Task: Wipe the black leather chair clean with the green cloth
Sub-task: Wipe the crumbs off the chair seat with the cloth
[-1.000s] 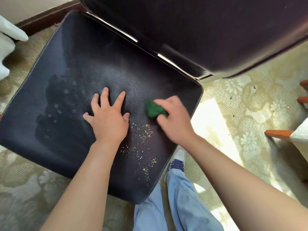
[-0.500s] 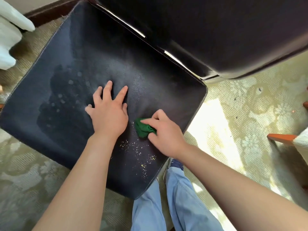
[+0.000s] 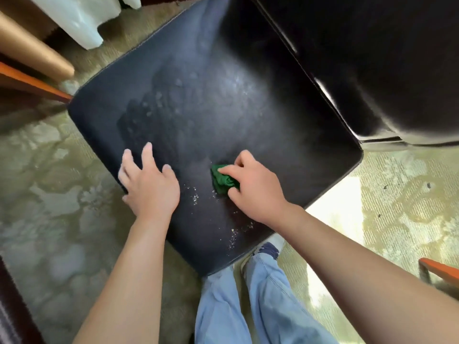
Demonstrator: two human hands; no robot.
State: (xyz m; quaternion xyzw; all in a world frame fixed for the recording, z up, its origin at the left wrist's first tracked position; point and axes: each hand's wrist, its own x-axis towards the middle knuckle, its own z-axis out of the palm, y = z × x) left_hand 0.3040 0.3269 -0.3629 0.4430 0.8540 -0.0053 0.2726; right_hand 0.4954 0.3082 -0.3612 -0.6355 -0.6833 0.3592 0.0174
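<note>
The black leather chair seat (image 3: 248, 120) fills the middle of the head view, its backrest (image 3: 372, 58) rising at the upper right. My right hand (image 3: 255, 187) presses a bunched green cloth (image 3: 223, 181) onto the front part of the seat. My left hand (image 3: 149, 184) lies flat with spread fingers at the seat's front left edge, holding nothing. Pale crumbs (image 3: 193, 196) are scattered on the leather between my hands and down toward the front corner. A dusty grey smear with dried spots (image 3: 159, 105) covers the seat's middle.
Patterned beige carpet (image 3: 62, 219) surrounds the chair. My legs in blue jeans (image 3: 248, 294) stand at the seat's front corner. Orange wooden furniture parts (image 3: 34, 83) sit at the left, another (image 3: 439, 266) at the right. White objects (image 3: 82, 18) stand at the top left.
My right hand has dragged the green cloth toward the seat's front, over the crumbs. My left hand has slid left to the seat's edge. The camera has swung, so the chair sits further right.
</note>
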